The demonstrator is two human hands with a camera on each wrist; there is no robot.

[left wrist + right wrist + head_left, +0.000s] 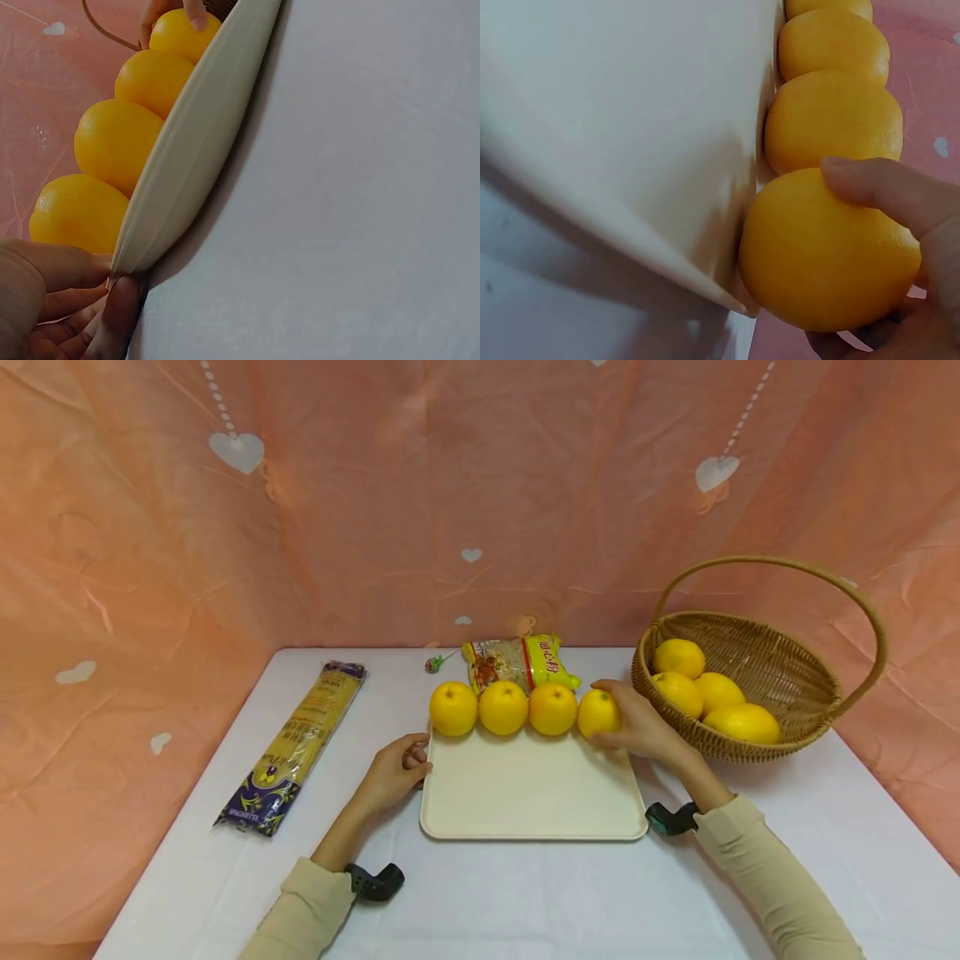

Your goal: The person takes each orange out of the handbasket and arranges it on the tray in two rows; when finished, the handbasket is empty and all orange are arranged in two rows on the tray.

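Observation:
A cream tray (532, 793) lies on the white tabletop. Along its far edge three yellow lemons (453, 709) stand in a row, seen end-on from above. At the right end of the row, my right hand (637, 722) grips a fourth lemon (825, 255), thumb on one side and fingers round the other. This lemon sits close beside its neighbour (832, 124) at the tray's far right corner. My left hand (393, 770) is at the tray's left side; in the left wrist view its thumb and a finger pinch the tray's edge (139, 251).
A wicker basket (780, 647) with a tall handle holds several lemons (742, 723) at the right. Behind the row lies a yellow food packet (517, 662), with a small wrapped lollipop (433, 664) left of it. A spaghetti pack (296, 747) lies far left. Pink cloth hangs behind.

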